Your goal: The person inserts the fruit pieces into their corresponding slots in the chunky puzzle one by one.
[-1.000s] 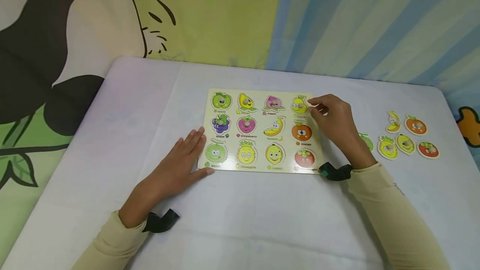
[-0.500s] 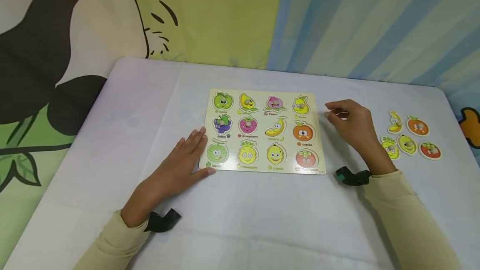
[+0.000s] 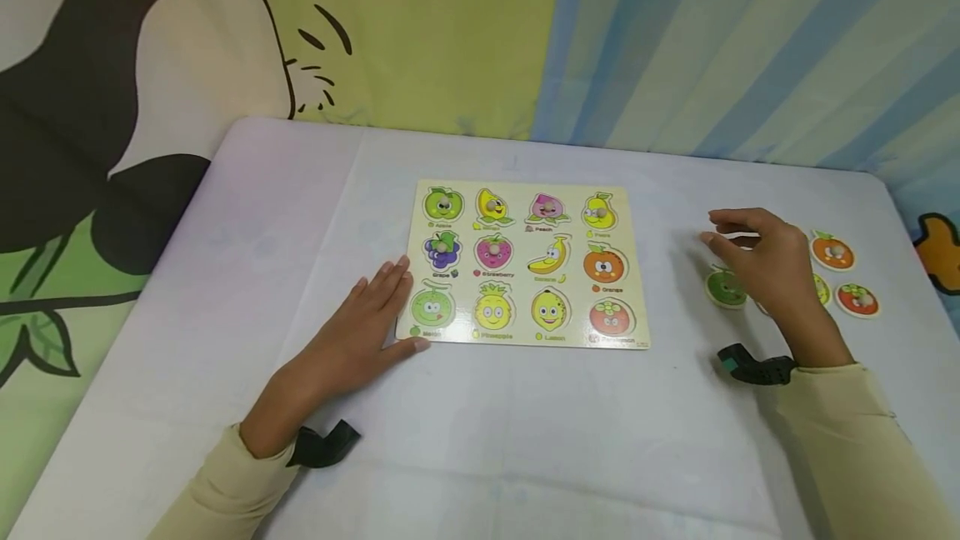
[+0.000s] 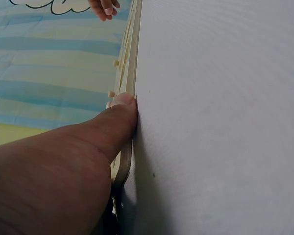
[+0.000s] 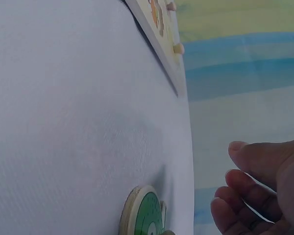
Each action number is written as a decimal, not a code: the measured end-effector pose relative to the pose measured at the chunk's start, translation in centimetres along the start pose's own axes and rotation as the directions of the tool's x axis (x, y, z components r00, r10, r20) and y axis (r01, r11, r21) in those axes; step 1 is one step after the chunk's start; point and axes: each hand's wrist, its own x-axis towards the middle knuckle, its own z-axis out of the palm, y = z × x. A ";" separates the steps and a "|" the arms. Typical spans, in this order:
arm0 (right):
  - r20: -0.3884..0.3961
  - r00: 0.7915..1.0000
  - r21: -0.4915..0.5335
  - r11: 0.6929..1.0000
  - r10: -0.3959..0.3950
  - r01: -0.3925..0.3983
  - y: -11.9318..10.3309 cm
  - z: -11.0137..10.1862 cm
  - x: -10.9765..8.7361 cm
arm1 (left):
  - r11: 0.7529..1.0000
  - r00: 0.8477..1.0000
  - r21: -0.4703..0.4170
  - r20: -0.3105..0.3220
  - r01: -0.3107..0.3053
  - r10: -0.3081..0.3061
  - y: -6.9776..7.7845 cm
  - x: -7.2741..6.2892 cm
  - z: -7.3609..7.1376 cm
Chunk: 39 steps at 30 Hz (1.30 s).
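My left hand [image 3: 356, 323] lies with straight fingers at the lower left corner of a fruit puzzle board [image 3: 519, 273]. In the left wrist view its thumb [image 4: 120, 115] presses along the board's edge. Knobbed pieces, among them the pear [image 3: 599, 211] and the strawberry [image 3: 493, 250], sit in the board. Over the loose pieces on the right hovers my right hand [image 3: 776, 261], fingers loosely bent and holding nothing. Below its fingertips lies the melon piece [image 3: 725, 287], also in the right wrist view. The hand hides the banana and pineapple pieces and part of the lemon piece [image 3: 823, 288].
Loose orange [image 3: 832, 251] and persimmon [image 3: 857, 300] pieces lie on the white-covered table [image 3: 525, 440], right of the right hand. A striped curtain [image 3: 750, 48] and a cartoon-printed cloth [image 3: 420, 32] hang behind the table's far edge.
My right hand has moved away from the pear piece, rightward from the board to above the loose pieces. The pear piece stays in the board. My left hand has stayed still.
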 end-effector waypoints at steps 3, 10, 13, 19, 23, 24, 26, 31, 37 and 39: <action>0.000 1.000 0.007 1.000 0.011 -0.011 0.4 -0.2 -0.1 | 1.000 1.000 -0.002 0.000 0.000 0.000 0.0 -0.1 0.0; -0.054 0.998 -0.006 0.999 0.043 -0.043 2.1 -1.3 -0.2 | 1.000 1.000 -0.002 -0.011 -0.011 0.011 -0.1 0.0 0.1; -0.085 0.992 -0.028 0.995 0.096 -0.098 2.9 -1.9 -0.2 | 1.000 1.000 0.007 -0.012 -0.012 0.012 0.0 0.0 0.0; -0.124 0.964 -0.067 0.967 0.236 -0.246 4.6 -2.6 0.1 | 1.000 1.000 -0.001 -0.005 -0.009 0.009 0.1 -0.1 -0.1; -0.112 0.942 -0.081 0.942 0.317 -0.327 5.8 -3.2 0.2 | 1.000 1.000 -0.007 -0.002 -0.007 0.007 0.1 -0.1 -0.2; -0.106 0.938 -0.083 0.938 0.329 -0.338 6.1 -3.3 0.3 | 1.000 1.000 -0.007 -0.001 -0.006 0.006 0.2 -0.1 -0.2; -0.091 0.929 -0.085 0.926 0.360 -0.367 6.6 -3.5 0.3 | 1.000 1.000 -0.008 -0.001 -0.006 0.006 0.2 0.0 -0.2; -0.062 0.915 -0.082 0.911 0.400 -0.404 7.5 -3.5 0.4 | 1.000 1.000 -0.010 -0.003 -0.003 0.003 0.2 0.0 -0.1; -0.063 0.919 -0.084 0.915 0.390 -0.394 8.1 -3.3 0.6 | 1.000 1.000 -0.006 -0.006 -0.001 0.001 0.1 0.0 0.1; -0.065 0.920 -0.087 0.917 0.385 -0.390 8.3 -3.3 0.6 | 1.000 1.000 -0.004 -0.008 -0.004 0.004 0.0 0.0 0.1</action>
